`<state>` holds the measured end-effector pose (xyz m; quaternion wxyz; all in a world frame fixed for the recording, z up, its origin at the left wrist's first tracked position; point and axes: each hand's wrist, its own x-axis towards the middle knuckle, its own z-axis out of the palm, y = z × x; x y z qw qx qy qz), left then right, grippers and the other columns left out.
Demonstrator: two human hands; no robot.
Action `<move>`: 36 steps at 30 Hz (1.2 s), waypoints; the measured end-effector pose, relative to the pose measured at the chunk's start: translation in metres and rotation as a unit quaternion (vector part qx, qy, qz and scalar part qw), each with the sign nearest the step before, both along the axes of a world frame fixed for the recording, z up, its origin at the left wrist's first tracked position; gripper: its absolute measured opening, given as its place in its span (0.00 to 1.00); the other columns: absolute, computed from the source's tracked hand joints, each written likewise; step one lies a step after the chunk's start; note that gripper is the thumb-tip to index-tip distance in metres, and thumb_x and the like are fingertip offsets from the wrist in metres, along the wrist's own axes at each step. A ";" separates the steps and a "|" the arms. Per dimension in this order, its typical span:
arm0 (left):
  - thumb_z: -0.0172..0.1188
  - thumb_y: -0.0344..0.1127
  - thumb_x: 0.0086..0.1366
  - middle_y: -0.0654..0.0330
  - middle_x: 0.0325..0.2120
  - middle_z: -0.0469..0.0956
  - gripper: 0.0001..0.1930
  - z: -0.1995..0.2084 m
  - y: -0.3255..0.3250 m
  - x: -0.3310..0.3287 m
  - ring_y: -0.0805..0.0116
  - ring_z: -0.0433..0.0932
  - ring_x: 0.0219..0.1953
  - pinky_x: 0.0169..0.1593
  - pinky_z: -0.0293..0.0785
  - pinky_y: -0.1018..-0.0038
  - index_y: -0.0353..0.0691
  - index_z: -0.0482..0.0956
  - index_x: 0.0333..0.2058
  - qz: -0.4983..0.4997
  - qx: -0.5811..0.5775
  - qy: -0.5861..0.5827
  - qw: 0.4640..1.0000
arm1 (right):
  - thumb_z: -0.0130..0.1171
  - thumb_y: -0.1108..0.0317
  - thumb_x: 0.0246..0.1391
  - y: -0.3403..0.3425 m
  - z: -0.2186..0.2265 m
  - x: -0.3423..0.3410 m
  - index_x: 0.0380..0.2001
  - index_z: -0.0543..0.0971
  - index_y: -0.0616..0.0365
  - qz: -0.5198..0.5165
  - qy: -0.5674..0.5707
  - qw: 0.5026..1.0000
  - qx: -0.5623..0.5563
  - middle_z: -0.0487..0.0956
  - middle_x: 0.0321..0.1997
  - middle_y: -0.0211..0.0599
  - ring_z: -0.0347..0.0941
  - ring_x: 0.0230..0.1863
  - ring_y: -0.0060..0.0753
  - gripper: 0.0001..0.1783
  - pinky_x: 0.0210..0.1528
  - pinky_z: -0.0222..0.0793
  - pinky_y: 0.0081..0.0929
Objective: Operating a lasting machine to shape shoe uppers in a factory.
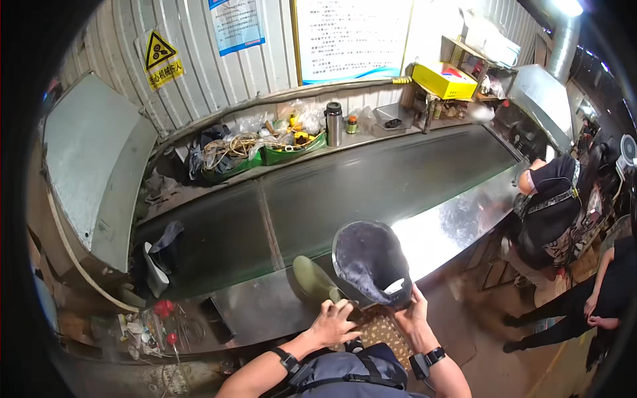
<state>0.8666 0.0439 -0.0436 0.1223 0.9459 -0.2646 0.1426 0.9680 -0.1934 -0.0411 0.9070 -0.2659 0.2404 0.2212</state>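
Observation:
My right hand grips a dark boot by its lower right side. The boot's wide opening faces up and shows a grey, fuzzy-looking lining. Just left of it, an olive-green, rounded, sole-shaped piece lies over the near metal edge of the bench; whether it joins the boot I cannot tell. At the near end of that piece is my left hand, fingers curled together. What they hold, if anything, is hidden.
A long dark conveyor belt runs behind a metal ledge. More boots rest at its left end. Green bins and a steel flask line the back shelf. Small tools lie front left. Other people are at right.

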 end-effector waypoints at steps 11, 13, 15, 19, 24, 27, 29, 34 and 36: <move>0.59 0.39 0.70 0.53 0.38 0.84 0.15 -0.005 0.116 0.082 0.58 0.83 0.38 0.46 0.80 0.63 0.30 0.82 0.44 0.300 -0.787 0.411 0.350 | 0.76 0.66 0.37 0.002 0.014 -0.055 0.48 0.81 0.59 0.236 -0.698 0.455 -0.500 0.81 0.38 0.44 0.78 0.48 0.50 0.29 0.63 0.70 0.45; 0.63 0.33 0.67 0.51 0.37 0.84 0.12 -0.021 0.128 0.091 0.61 0.83 0.39 0.45 0.79 0.66 0.29 0.82 0.43 0.385 -0.706 0.397 0.441 | 0.75 0.69 0.36 0.018 -0.012 -0.070 0.47 0.81 0.59 0.235 -0.723 0.372 -0.533 0.80 0.41 0.41 0.76 0.53 0.50 0.28 0.64 0.69 0.45; 0.65 0.40 0.65 0.54 0.35 0.85 0.15 -0.053 0.141 0.098 0.61 0.84 0.39 0.45 0.77 0.67 0.31 0.85 0.37 0.414 -0.651 0.320 0.549 | 0.77 0.72 0.36 0.051 -0.002 -0.074 0.51 0.79 0.61 0.145 -0.698 0.423 -0.559 0.76 0.51 0.42 0.72 0.58 0.51 0.33 0.65 0.68 0.43; 0.61 0.45 0.66 0.49 0.36 0.85 0.17 -0.063 0.134 0.127 0.57 0.84 0.39 0.45 0.76 0.62 0.34 0.85 0.36 0.497 -0.486 0.235 0.679 | 0.86 0.61 0.29 0.074 -0.032 -0.064 0.73 0.45 0.62 0.154 -0.545 0.677 -0.470 0.44 0.77 0.58 0.51 0.75 0.56 0.74 0.70 0.59 0.44; 0.57 0.50 0.68 0.45 0.31 0.83 0.20 -0.063 0.117 0.106 0.43 0.81 0.38 0.45 0.74 0.55 0.38 0.85 0.32 0.537 -0.317 0.156 0.766 | 0.77 0.72 0.41 0.058 -0.028 -0.061 0.75 0.47 0.59 0.278 -0.489 0.712 -0.420 0.63 0.71 0.57 0.61 0.71 0.42 0.63 0.69 0.58 0.33; 0.58 0.50 0.68 0.46 0.29 0.83 0.19 -0.063 0.119 0.076 0.48 0.82 0.35 0.42 0.74 0.56 0.39 0.85 0.32 0.550 -0.343 0.218 0.729 | 0.71 0.78 0.42 0.032 -0.013 -0.059 0.74 0.49 0.58 0.365 -0.463 0.695 -0.411 0.64 0.71 0.54 0.62 0.71 0.44 0.58 0.70 0.57 0.32; 0.59 0.51 0.67 0.49 0.29 0.84 0.21 -0.058 0.125 0.078 0.56 0.84 0.36 0.41 0.75 0.57 0.36 0.85 0.34 0.543 -0.424 0.281 0.668 | 0.73 0.75 0.43 0.029 -0.017 -0.053 0.74 0.50 0.60 0.373 -0.487 0.675 -0.409 0.62 0.72 0.53 0.61 0.72 0.44 0.58 0.71 0.56 0.33; 0.72 0.59 0.43 0.42 0.55 0.74 0.46 -0.027 0.068 0.089 0.43 0.75 0.56 0.60 0.70 0.55 0.36 0.70 0.58 0.604 -0.250 0.348 0.672 | 0.72 0.73 0.46 0.025 -0.023 -0.048 0.73 0.51 0.62 0.391 -0.533 0.636 -0.399 0.58 0.74 0.52 0.56 0.74 0.44 0.55 0.72 0.52 0.34; 0.72 0.57 0.43 0.42 0.53 0.76 0.44 -0.034 0.064 0.093 0.43 0.76 0.55 0.60 0.71 0.55 0.35 0.72 0.55 0.606 -0.264 0.329 0.675 | 0.72 0.73 0.47 0.016 -0.036 -0.043 0.73 0.51 0.63 0.386 -0.536 0.651 -0.373 0.58 0.75 0.51 0.54 0.75 0.44 0.54 0.73 0.50 0.34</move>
